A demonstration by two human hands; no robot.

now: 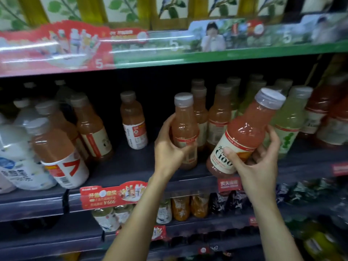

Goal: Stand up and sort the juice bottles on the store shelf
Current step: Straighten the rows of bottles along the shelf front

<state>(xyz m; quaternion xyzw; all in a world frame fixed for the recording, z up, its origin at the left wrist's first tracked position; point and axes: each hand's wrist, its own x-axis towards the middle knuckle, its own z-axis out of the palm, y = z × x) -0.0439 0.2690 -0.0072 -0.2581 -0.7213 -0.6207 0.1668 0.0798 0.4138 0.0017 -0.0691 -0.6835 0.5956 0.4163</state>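
Note:
My left hand (170,147) grips an upright pink juice bottle (183,125) that stands near the front of the dark middle shelf (131,166). My right hand (258,162) holds a second pink juice bottle (244,132) with a white C100 label, tilted to the right, its base close to the shelf's front edge. Behind them stand more pink juice bottles (218,117) and pale green juice bottles (290,121). One pink bottle (132,121) stands alone further left.
At the left, several orange-brown bottles (56,147) and white bottles (20,162) lean together. Red bottles (325,117) fill the right end. A red price tag (113,194) hangs on the shelf edge. Lower shelves hold orange bottles (188,206) and other drinks. An upper shelf edge (169,53) runs overhead.

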